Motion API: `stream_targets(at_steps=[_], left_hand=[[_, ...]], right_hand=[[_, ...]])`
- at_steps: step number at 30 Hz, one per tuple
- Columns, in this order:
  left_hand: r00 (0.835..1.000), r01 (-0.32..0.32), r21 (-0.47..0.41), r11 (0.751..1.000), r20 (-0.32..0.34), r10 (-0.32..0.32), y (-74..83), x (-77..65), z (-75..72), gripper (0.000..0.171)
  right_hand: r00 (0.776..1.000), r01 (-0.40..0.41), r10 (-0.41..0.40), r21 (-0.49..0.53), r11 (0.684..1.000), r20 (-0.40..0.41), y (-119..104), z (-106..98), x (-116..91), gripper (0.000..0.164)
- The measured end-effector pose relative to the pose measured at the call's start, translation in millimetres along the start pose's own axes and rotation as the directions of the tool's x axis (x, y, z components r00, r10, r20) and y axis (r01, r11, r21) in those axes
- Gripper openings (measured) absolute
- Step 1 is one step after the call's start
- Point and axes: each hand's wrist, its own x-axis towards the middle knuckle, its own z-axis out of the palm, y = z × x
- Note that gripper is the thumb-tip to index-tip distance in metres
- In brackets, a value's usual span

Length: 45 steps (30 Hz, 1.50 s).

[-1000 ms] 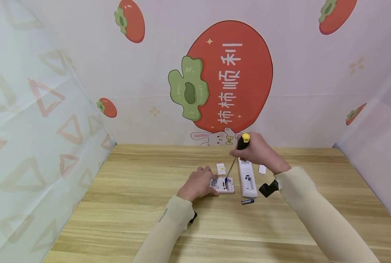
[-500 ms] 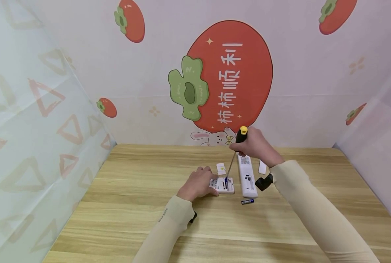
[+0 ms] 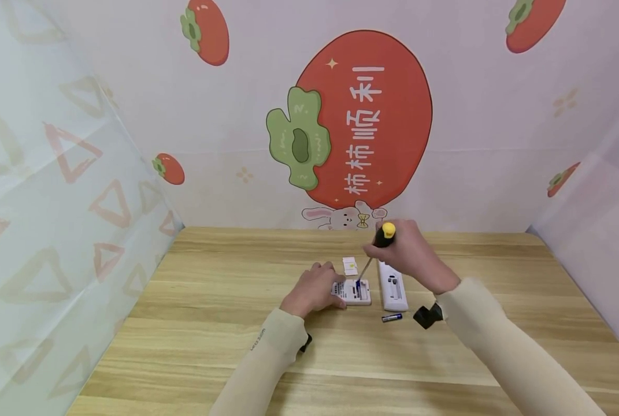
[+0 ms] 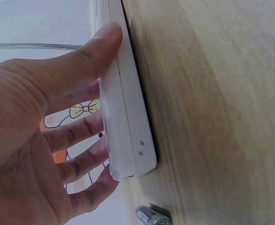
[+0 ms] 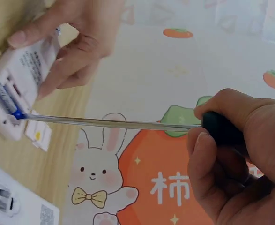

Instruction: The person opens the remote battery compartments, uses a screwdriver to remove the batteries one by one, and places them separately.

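My left hand (image 3: 314, 290) holds a small white remote control (image 5: 32, 65) to the table, thumb on its near edge and fingers along the far one. Its battery compartment lies uncovered, with a blue-and-silver battery (image 5: 8, 101) inside. In my right hand (image 3: 415, 254) is a screwdriver (image 3: 385, 234) with a black handle and yellow end, gripped from above and slanted. The metal shaft (image 5: 114, 123) runs down to the blue end of that battery. In the left wrist view, the thumb (image 4: 110, 32) presses the remote's white side wall.
A longer white remote (image 3: 395, 303) with an uncovered battery compartment lies to the right, partly under my right hand. A loose blue battery (image 3: 392, 318) lies below it. Just behind the small remote is a white battery cover (image 3: 349, 266). A patterned wall sheet (image 3: 226, 190) stands at the table's back.
My right hand rose a little with the screwdriver, then came down lower and tilted it more; its tip stays at the battery. The left hand and remote have not visibly moved.
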Motion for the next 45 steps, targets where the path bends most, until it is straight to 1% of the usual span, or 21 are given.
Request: stream_targets(at_steps=[2, 4, 7, 9, 13, 16, 21, 23, 26, 29, 34, 37, 40, 42, 45], left_hand=[[1.0, 0.001, -0.002, 1.0, 0.002, -0.001, 0.4, -0.1, -0.7, 0.061], [1.0, 0.003, -0.007, 1.0, 0.004, -0.003, 0.7, -0.1, -1.2, 0.061], [1.0, 0.009, -0.009, 1.0, 0.006, -0.009, 0.8, 0.2, -0.9, 0.062], [1.0, 0.014, -0.012, 1.0, 0.007, -0.014, 0.7, 0.3, -0.9, 0.062], [1.0, 0.017, -0.017, 1.0, 0.01, -0.017, 0.5, 0.1, -1.2, 0.062], [1.0, 0.015, -0.017, 1.0, 0.01, -0.014, 0.1, 0.5, -0.6, 0.062], [1.0, 0.008, -0.009, 1.0, 0.007, -0.008, -0.4, 1.8, 0.5, 0.063], [1.0, 0.005, -0.006, 1.0, 0.005, -0.005, -0.4, 2.2, 0.6, 0.063], [1.0, 0.002, 0.0, 1.0, 0.004, -0.002, -0.6, 2.3, 0.4, 0.063], [1.0, 0.0, 0.008, 1.0, 0.005, 0.0, -0.9, 2.1, 0.4, 0.063], [1.0, -0.007, 0.009, 1.0, 0.011, 0.007, -1.0, 1.7, 0.4, 0.063], [1.0, -0.013, 0.006, 1.0, 0.01, 0.013, -0.7, 1.6, 0.3, 0.062], [1.0, -0.011, 0.007, 1.0, 0.003, 0.011, -0.7, 1.6, 0.4, 0.062], [1.0, -0.008, 0.008, 1.0, -0.003, 0.008, -0.6, 1.7, 0.5, 0.062], [1.0, -0.006, 0.002, 1.0, -0.009, 0.006, -0.5, 1.8, 0.6, 0.061]], right_hand=[[0.996, 0.076, -0.077, -0.034, 0.997, -0.043, 1.0, 3.2, -7.7, 0.033], [0.985, 0.144, -0.15, -0.073, 0.987, -0.081, 1.3, 6.6, -15.0, 0.035], [0.966, 0.216, -0.229, -0.115, 0.97, -0.116, 1.9, 11.9, -25.0, 0.034], [0.955, 0.251, -0.267, -0.124, 0.96, -0.129, 2.1, 14.3, -30.2, 0.032], [0.937, 0.288, -0.312, -0.156, 0.945, -0.155, 2.5, 18.5, -37.2, 0.031], [0.928, 0.305, -0.335, -0.187, 0.934, -0.16, 1.5, 21.3, -41.2, 0.029], [0.923, 0.314, -0.351, -0.221, 0.923, -0.155, 0.4, 23.9, -43.7, 0.028], [0.929, 0.301, -0.336, -0.214, 0.929, -0.157, 0.5, 23.1, -42.5, 0.029], [0.945, 0.265, -0.292, -0.178, 0.948, -0.148, 0.5, 20.3, -38.1, 0.032], [0.963, 0.226, -0.243, -0.14, 0.964, -0.118, 0.1, 17.7, -31.0, 0.033], [0.981, 0.169, -0.177, -0.098, 0.981, -0.076, -1.0, 15.2, -18.3, 0.034], [0.992, 0.109, -0.112, -0.059, 0.992, -0.059, -0.9, 13.1, -11.8, 0.034], [0.999, 0.032, -0.033, -0.019, 0.999, -0.036, 0.7, 10.1, -4.1, 0.03], [1.0, -0.021, 0.021, 0.007, 1.0, -0.017, 2.9, 7.3, 2.0, 0.026], [0.995, -0.1, 0.1, 0.037, 0.994, 0.022, 8.8, 2.9, 11.1, 0.024]])
